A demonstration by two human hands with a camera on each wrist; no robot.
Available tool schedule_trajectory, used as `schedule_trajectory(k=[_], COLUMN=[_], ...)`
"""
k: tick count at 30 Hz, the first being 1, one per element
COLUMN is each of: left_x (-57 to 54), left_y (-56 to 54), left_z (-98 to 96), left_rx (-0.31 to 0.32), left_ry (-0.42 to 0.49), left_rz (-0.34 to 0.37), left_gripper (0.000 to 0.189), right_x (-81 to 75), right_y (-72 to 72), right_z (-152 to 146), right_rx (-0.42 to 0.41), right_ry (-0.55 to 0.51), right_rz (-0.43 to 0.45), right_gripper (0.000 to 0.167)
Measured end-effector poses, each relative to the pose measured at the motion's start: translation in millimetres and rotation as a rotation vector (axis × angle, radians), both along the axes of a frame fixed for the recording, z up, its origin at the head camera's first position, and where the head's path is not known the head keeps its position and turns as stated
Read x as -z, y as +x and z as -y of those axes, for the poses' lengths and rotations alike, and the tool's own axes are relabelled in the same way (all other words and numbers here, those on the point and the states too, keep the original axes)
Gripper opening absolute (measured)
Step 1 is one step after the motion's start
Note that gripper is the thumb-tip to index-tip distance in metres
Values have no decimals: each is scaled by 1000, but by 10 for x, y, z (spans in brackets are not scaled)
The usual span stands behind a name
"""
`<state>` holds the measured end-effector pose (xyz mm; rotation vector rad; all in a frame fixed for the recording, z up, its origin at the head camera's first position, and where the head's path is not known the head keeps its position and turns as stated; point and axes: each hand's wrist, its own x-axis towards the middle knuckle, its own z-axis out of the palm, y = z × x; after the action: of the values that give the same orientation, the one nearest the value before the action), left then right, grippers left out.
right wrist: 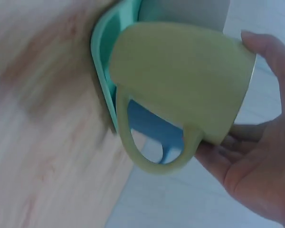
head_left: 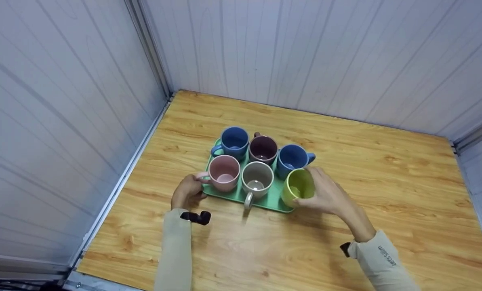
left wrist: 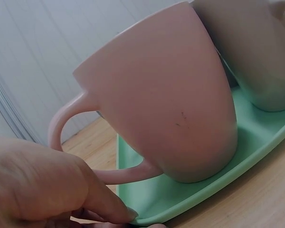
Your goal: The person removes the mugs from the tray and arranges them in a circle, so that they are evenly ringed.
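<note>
A green tray [head_left: 274, 199] carries several upright mugs in two rows. My left hand [head_left: 187, 190] grips the tray's front left corner, beside the handle of the pink mug [left wrist: 156, 95]; in the left wrist view a fingertip lies on the tray rim. With thumb and fingers on opposite sides of its rim, my right hand [head_left: 325, 194] holds a yellow-green mug [right wrist: 180, 71] at the tray's front right corner. Its handle shows in the right wrist view. Whether its base touches the tray I cannot tell. Between the pink and yellow-green mugs stands a light grey mug [head_left: 257, 178].
In the back row are a blue mug [head_left: 234, 141] on the left, a dark purple mug [head_left: 263, 148] in the middle and another blue mug [head_left: 292, 159] on the right. The wood-grain table [head_left: 241, 250] meets pale panel walls [head_left: 305, 52] at the back and sides.
</note>
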<state>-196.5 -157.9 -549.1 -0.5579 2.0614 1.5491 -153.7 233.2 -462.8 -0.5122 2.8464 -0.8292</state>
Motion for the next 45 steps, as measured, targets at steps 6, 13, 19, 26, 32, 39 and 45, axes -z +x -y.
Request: schedule_trajectory(k=[6, 13, 19, 26, 32, 39, 45], left_x=[-3, 8, 4, -13, -4, -7, -7], left_y=[3, 15, 16, 19, 16, 21, 16], left_z=[-1, 33, 47, 44, 52, 50, 45], left_rx=[20, 34, 22, 38, 73, 61, 29], left_ry=[-22, -36, -14, -44, -75, -74, -42], left_rz=[-8, -12, -26, -44, -38, -28, -19], left_gripper=[26, 22, 27, 30, 22, 29, 24], right_x=[-131, -192, -126, -57, -82, -96, -63], right_y=[-63, -168, -292, -407, -499, -597, -648], right_z=[-271, -572, -787, -1051, -1259, -1451, -1577], right_rx=[-44, -1, 29, 67, 83, 109, 150], right_ry=[-30, 0, 10, 19, 48, 76, 80], right_rz=[-19, -26, 3, 46, 87, 122, 146], right_gripper=[94, 96, 98, 99, 102, 103, 104])
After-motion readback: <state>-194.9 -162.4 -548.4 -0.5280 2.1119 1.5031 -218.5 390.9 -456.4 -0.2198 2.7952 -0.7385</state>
